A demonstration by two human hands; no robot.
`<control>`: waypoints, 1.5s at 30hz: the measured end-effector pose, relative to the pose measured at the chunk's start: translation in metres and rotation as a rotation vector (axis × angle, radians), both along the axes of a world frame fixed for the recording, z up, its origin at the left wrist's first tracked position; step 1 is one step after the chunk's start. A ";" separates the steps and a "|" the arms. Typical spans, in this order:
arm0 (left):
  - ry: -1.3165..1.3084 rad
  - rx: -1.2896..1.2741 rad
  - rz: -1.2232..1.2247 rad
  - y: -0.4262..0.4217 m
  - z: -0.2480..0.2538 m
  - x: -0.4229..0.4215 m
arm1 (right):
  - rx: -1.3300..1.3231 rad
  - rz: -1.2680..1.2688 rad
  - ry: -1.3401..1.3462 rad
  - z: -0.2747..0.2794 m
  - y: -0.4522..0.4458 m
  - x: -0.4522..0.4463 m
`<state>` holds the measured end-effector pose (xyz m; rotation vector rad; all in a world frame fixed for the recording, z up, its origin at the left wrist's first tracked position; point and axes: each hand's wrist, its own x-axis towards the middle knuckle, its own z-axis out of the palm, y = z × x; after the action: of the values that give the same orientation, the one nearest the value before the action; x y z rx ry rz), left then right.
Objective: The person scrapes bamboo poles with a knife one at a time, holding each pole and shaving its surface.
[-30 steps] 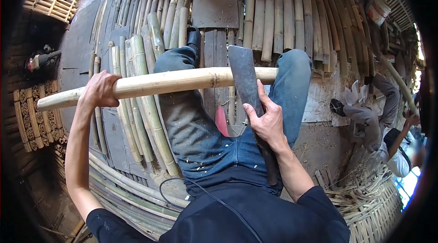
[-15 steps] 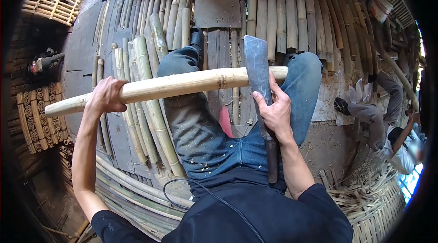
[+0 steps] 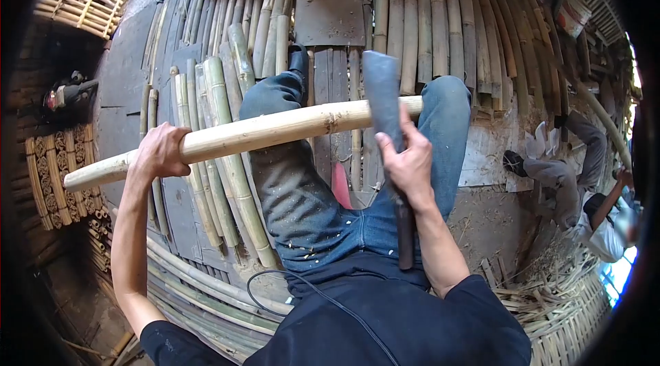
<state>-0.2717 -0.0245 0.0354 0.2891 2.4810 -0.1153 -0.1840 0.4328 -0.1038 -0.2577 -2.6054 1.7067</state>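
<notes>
A pale, peeled bamboo pole (image 3: pixel 261 132) lies across in front of me, over both knees, its left end a little lower. My left hand (image 3: pixel 161 151) is wrapped round it near that end. In my right hand (image 3: pixel 410 166) is a broad-bladed machete (image 3: pixel 385 87), its grey blade pointing away from me and crossing the pole near the right end. My thumb and fingers close about the lower blade. The dark handle (image 3: pixel 405 239) extends back beside my forearm. Motion blurs the blade slightly, and I cannot tell whether its edge touches the bamboo.
Green bamboo poles (image 3: pixel 237 187) lie left of my legs. Many brown poles (image 3: pixel 440 15) fill the floor ahead, around a flat metal plate (image 3: pixel 330 8). Bundled sticks (image 3: pixel 62 180) are stacked at left. Another person (image 3: pixel 584 153) sits at right, near a basket of shavings (image 3: pixel 560 318).
The machete and my right hand have shifted slightly left along the bamboo pole. The pole has slid a little left, and my right knee has moved inward.
</notes>
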 end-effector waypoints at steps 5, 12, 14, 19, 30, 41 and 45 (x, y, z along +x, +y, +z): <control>-0.014 -0.016 -0.001 0.006 -0.003 0.003 | -0.147 0.096 -0.001 0.003 -0.045 0.017; -0.012 0.038 -0.017 0.005 0.003 0.002 | -0.143 0.257 -0.018 0.028 -0.065 0.022; -0.039 0.052 0.007 0.002 0.000 0.002 | -0.056 0.123 0.061 0.011 -0.035 0.009; -0.124 0.068 0.061 -0.013 -0.010 -0.007 | 0.000 0.093 0.016 0.015 -0.042 0.013; -0.218 0.074 0.089 -0.013 -0.014 -0.017 | -0.076 -0.018 0.017 -0.008 -0.006 -0.002; -0.264 0.115 0.127 -0.018 -0.013 -0.025 | 0.028 0.173 0.024 0.019 -0.026 0.006; -0.296 0.090 0.134 -0.024 -0.023 -0.027 | 0.087 0.098 0.126 -0.001 -0.017 0.001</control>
<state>-0.2988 -0.0483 0.0121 0.1636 2.2063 0.0889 -0.1827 0.4162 -0.1048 -0.0206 -2.6312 1.5740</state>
